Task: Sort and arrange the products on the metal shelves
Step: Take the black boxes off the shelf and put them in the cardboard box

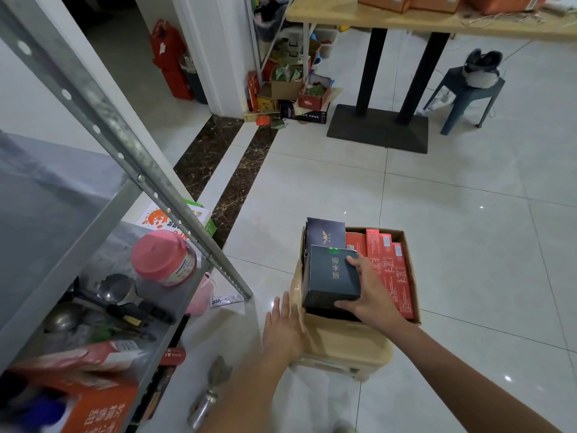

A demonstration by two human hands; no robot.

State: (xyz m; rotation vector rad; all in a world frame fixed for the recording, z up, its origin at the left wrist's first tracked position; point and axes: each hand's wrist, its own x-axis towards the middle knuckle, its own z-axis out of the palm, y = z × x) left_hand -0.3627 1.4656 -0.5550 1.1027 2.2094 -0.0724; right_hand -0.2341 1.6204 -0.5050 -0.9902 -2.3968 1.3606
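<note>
A cardboard box stands on a low beige stool on the floor. It holds several red product boxes and a dark box at its far left. My right hand grips another dark box with gold lettering at the carton's near left, thumb on its front edge and fingers on its top. With straight fingers, my left hand lies against the carton's left flap. The metal shelves stand to the left.
On the shelf sit a pink-lidded jar, ladles, tools and orange cartons. A metal can lies on the tiles by the shelf. A wooden table with a black base, a grey stool and piled goods stand farther off.
</note>
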